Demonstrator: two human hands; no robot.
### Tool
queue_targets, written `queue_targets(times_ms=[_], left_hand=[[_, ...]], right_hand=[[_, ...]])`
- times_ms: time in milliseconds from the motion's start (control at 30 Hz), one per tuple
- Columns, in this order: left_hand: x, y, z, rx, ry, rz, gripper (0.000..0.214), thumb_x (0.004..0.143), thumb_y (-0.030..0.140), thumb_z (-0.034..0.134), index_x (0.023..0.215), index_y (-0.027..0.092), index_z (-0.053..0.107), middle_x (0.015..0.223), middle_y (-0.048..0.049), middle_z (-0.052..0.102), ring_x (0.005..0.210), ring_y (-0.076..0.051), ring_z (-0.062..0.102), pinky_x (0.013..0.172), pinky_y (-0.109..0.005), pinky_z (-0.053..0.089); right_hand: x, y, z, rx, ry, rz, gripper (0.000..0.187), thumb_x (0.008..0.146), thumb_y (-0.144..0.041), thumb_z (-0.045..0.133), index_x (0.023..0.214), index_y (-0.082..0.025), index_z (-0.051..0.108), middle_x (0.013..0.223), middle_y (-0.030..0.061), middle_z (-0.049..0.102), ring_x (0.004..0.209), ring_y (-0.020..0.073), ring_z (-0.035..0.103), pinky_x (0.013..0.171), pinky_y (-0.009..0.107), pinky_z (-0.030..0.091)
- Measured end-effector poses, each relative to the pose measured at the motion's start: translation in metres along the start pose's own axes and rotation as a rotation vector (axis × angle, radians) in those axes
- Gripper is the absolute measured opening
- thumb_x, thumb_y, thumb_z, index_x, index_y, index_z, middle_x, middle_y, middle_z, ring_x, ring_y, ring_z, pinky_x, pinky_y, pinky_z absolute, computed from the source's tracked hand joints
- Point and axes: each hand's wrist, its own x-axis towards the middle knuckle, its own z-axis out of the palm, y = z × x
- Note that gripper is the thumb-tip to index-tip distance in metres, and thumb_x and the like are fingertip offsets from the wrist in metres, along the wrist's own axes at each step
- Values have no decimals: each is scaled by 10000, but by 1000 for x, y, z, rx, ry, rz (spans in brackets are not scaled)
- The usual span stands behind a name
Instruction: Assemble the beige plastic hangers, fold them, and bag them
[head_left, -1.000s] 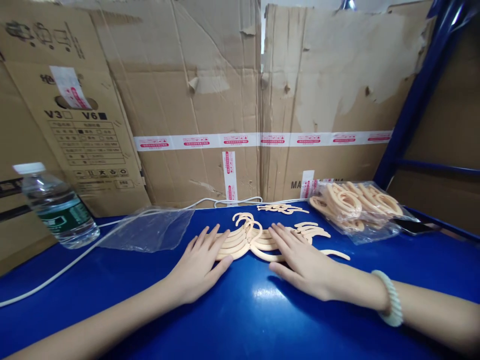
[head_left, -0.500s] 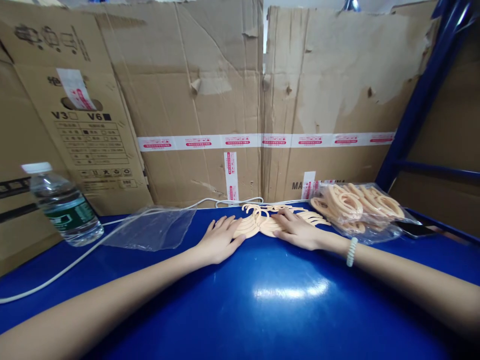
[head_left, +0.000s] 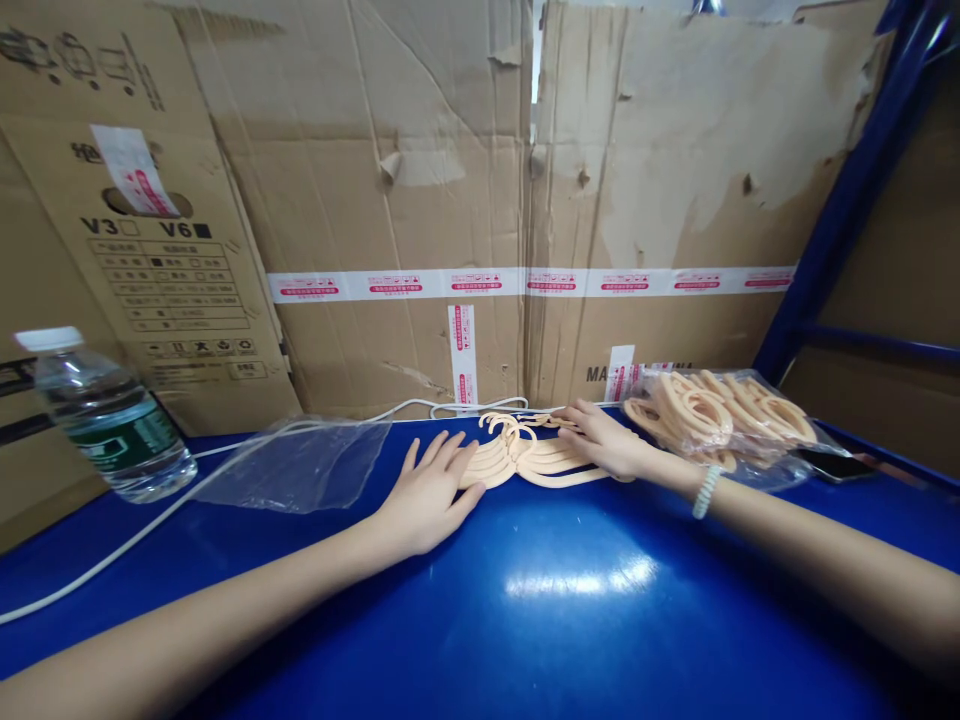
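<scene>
A stack of small peach plastic hangers (head_left: 525, 455) lies on the blue table (head_left: 525, 620), close to the cardboard at the back. My left hand (head_left: 427, 495) rests flat on the table, fingers spread, its fingertips touching the left end of the stack. My right hand (head_left: 604, 440), with a pale bead bracelet (head_left: 703, 491) on the wrist, lies palm down over the right end of the stack, fingers stretched toward the back. Nothing is gripped in either hand.
A clear bag full of the same hangers (head_left: 720, 420) sits at the right, beside a dark phone (head_left: 829, 463). An empty clear plastic bag (head_left: 300, 463) lies left of my hands. A water bottle (head_left: 105, 415) stands at far left. A white cable (head_left: 135, 535) runs along the table. Cardboard boxes (head_left: 450, 200) wall the back.
Both hands have pushed the hangers away from me toward the cardboard and gathered the spread pieces into a tighter stack. My right hand has since shifted further right and back.
</scene>
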Motion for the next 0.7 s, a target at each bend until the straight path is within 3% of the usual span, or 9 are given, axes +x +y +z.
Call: queue_targets(times_ms=[100,233,400,700], left_hand=[[-15,13,-5,-45,93,191,486,960,318,438,1416,152,468,1521,-148,426,1443,-339,296,1168,-606,183],[-40,29,-5,-123,57,394,399,957,286,473,1344,209,531,1483,-110,485,1382,-297,411,1159,-542,289],[-54,31,0,-209,-44,381,378,969,294,469,1338,237,526,1456,-82,516,1357,-274,446,1145,-514,342],[-53,26,6,-250,-19,425,399,940,279,505,1335,223,521,1434,-103,532,1331,-304,465,1104,-512,390]], right_hand=[[17,10,-5,-22,23,-1,296,954,-193,421,1126,-130,653,1054,157,664,1030,287,597,945,447,451],[41,14,-7,-28,-19,-53,295,889,-92,456,1063,-147,688,1042,125,711,1009,258,629,918,397,468],[62,9,0,-18,-140,-161,353,825,-20,470,1031,-163,718,1030,96,745,968,215,667,891,327,482],[60,8,11,-71,-179,-179,457,751,47,479,1117,-125,692,1100,145,712,1018,229,645,895,321,471]])
